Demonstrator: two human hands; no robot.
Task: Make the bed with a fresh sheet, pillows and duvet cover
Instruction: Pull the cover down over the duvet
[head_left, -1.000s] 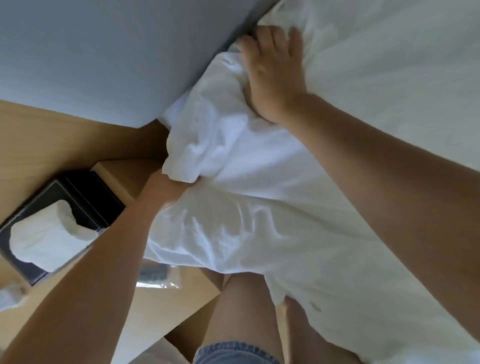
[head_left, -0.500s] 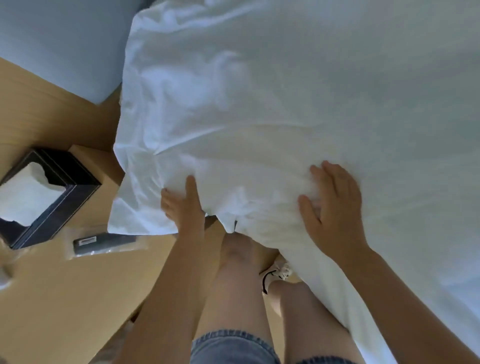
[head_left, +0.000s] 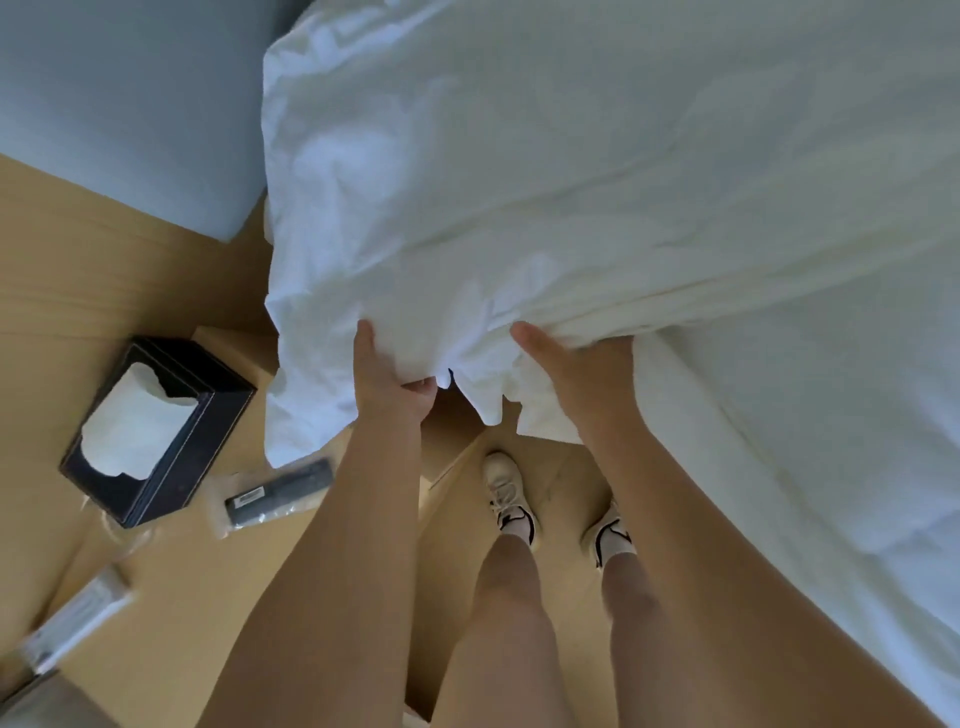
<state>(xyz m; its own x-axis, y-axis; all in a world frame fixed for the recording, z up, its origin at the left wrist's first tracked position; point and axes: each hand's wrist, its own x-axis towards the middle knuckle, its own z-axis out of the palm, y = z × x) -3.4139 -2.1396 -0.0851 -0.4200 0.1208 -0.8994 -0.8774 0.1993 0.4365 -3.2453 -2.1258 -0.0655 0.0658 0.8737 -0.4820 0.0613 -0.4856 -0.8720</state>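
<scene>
Head view: both hands hold the near edge of a white pillow, which fills the upper centre of the frame above the bed. The left hand grips the loose pillowcase edge, thumb on top and fingers curled underneath. The right hand grips the same edge just beside it, thumb laid on top; its fingers go under the fabric and are hidden. Crumpled pillowcase cloth hangs between the two hands. The pillow's far left corner lies close to the blue-grey headboard. A white sheet covers the mattress at right. On the wooden bedside table stand a black tissue box and a remote control in a clear sleeve. Two white sneakers stand on the floor below the hands
</scene>
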